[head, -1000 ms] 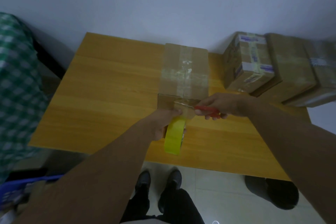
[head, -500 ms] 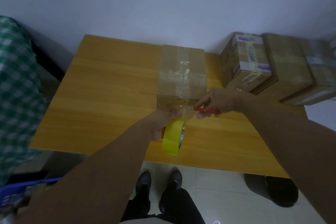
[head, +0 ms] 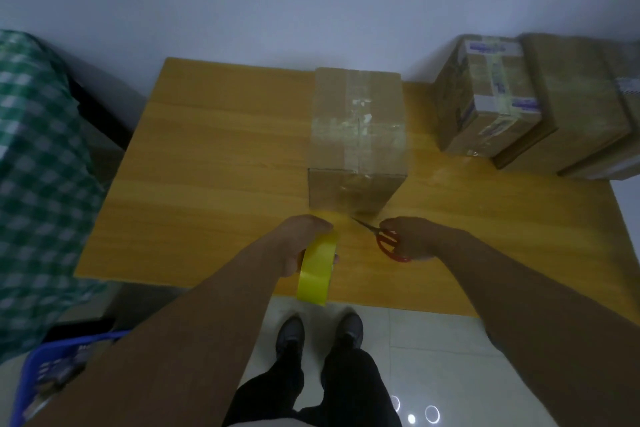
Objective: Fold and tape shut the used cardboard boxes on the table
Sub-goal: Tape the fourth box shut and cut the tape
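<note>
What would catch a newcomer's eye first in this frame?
The bright yellow tape roll gripped in the left hand over the table's near edge, and red-handled scissors held in the right hand beside it. Just beyond stands a taped cardboard box, with more boxes grouped far right.

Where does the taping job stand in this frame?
Done: the centre box is closed, with tape along its top and down its near face; the boxes at the right also look taped. In hand: the left hand holds the yellow tape roll, the right hand the red scissors, both clear of the box. Left: probably only moving this box aside; no untaped box shows.
</note>
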